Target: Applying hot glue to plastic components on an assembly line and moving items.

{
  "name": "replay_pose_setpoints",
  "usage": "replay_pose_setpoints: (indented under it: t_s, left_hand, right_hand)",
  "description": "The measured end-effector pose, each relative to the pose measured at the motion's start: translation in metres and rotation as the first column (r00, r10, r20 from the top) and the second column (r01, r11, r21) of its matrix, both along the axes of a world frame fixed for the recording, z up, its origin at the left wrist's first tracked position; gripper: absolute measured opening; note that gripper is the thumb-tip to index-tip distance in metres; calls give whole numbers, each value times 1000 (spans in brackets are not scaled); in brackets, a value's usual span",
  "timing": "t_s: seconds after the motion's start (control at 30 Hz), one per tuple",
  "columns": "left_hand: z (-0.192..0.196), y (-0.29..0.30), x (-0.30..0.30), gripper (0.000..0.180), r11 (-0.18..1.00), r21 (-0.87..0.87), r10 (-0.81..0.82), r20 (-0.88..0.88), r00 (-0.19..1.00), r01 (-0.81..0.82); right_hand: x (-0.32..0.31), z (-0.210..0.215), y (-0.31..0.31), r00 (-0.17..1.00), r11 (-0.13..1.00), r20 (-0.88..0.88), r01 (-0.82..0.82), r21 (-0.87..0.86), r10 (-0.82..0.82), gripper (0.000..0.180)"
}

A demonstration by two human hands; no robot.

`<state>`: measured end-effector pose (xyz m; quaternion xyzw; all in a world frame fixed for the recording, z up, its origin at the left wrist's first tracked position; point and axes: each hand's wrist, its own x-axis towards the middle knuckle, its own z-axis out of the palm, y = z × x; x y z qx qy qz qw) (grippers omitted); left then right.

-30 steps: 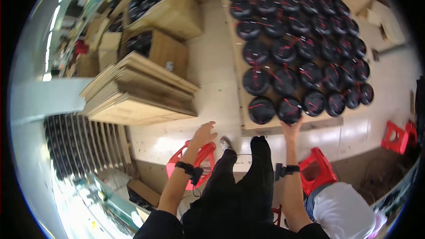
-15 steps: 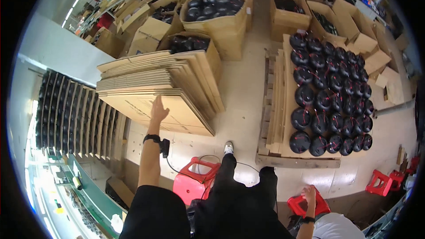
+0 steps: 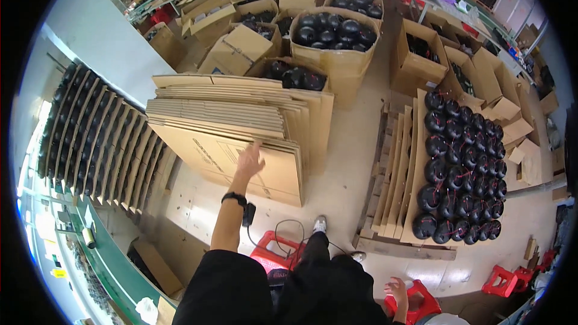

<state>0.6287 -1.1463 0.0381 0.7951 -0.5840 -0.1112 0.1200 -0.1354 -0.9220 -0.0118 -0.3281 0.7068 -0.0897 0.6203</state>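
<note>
While you're reaching out, your left hand point(image 3: 250, 159) is spread flat with open fingers on the stack of flattened cardboard boxes point(image 3: 235, 129), lying on the floor just ahead of you, not gripping anything. Your right hand point(image 3: 397, 292) hangs low, loosely open over a red stool point(image 3: 421, 304). Black round parts point(image 3: 460, 168) sit on the pallet to your right.

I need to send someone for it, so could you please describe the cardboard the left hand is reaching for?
Left of the wooden pallet of black round parts sits a stack of flattened cardboard boxes. The left hand touches its lowest, frontmost sheet, which juts out beyond the others.
</note>
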Motion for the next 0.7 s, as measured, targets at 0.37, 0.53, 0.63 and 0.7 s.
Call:
replay_pose_setpoints:
  t_s: [0.37, 0.53, 0.63, 0.7]
  left_hand:
    - [33, 38, -21, 45, 993, -32, -105, 188, 977, 113]
    - [40, 96, 5, 34, 912, -3, -406, 135, 904, 410]
    - [16, 156, 35, 35, 928, 245, -322, 143, 936, 282]
    - [26, 171, 24, 35, 907, 349, -291, 113, 950, 237]
  right_hand:
    - [15, -14, -3, 999, 1000, 24, 26, -11, -26, 45]
    - [23, -6, 0, 998, 997, 30, 57, -52, -55, 43]
    - [42, 4, -11, 998, 997, 26, 57, -46, -55, 42]
    - [39, 1, -25, 999, 999, 15, 35, -36, -34, 42]
